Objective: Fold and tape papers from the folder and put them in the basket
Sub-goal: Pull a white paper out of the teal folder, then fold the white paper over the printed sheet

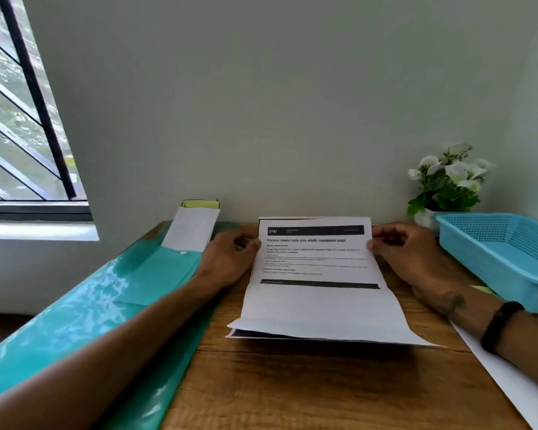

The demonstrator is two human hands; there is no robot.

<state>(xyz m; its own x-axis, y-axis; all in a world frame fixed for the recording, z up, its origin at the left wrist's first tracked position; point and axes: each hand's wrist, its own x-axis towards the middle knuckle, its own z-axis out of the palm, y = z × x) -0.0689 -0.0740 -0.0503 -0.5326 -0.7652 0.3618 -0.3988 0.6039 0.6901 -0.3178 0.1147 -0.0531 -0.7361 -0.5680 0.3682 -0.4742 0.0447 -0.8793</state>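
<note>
Two hands grip paper (319, 293) over table (308, 389): left hand (230, 259) pinches left edge, right hand (407, 256) pinches right edge. Sheet white, printed, black header bar, near end curling. Folder (90, 308) left, basket (510, 256) right.

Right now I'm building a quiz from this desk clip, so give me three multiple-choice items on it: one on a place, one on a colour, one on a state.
1. Where is the blue perforated plastic basket?
A. at the desk's right side
B. under the window
C. on the green folder

2. What colour is the glossy plastic folder?
A. red
B. teal green
C. black

3. How is the white printed paper sheet held?
A. lying untouched
B. crumpled in one fist
C. pinched at both side edges, near end lifted

Answers: 1 A, it sits right of the paper by the potted white flowers. 2 B, its surface shines teal. 3 C, the left hand and right hand each pinch an edge.
</note>
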